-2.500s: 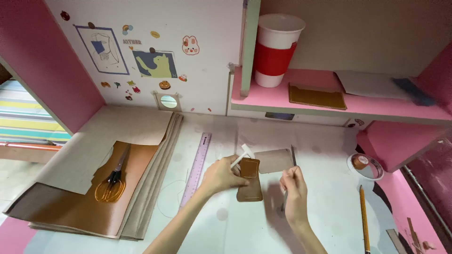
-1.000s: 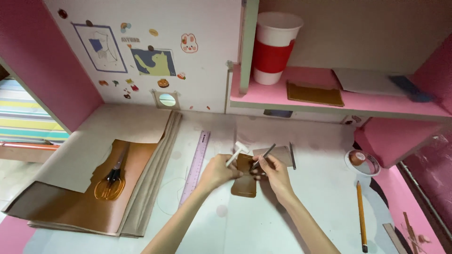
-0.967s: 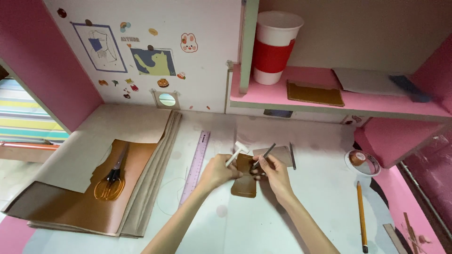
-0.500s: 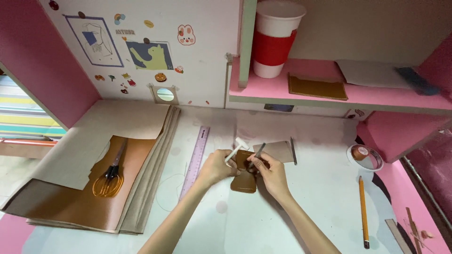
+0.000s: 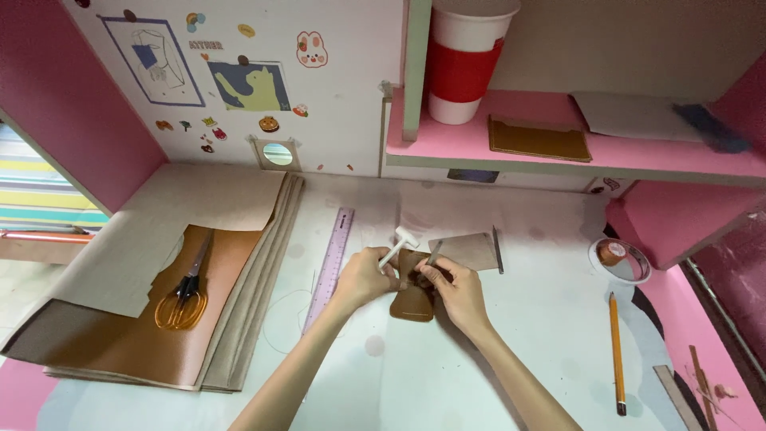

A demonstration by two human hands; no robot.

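Note:
A small brown leather piece (image 5: 412, 303) lies on the white desk, and both my hands meet at its upper end. My left hand (image 5: 363, 275) grips a white T-shaped tool (image 5: 397, 243) by its handle and pins the leather. My right hand (image 5: 456, 291) pinches a thin metal needle-like tool (image 5: 432, 254) against the top of the leather. A grey rectangular leather piece (image 5: 471, 250) lies just behind my right hand.
A purple ruler (image 5: 329, 263) lies left of my hands. Scissors with yellow handles (image 5: 186, 294) rest on a stack of brown and beige sheets (image 5: 120, 335). A pencil (image 5: 616, 351) and a round tin (image 5: 620, 259) sit at right. A red-banded cup (image 5: 465, 60) stands on the pink shelf.
My right hand, earlier apart from the leather piece, came in with the thin tool to meet my left hand on it. Since then both hands have stayed on the leather.

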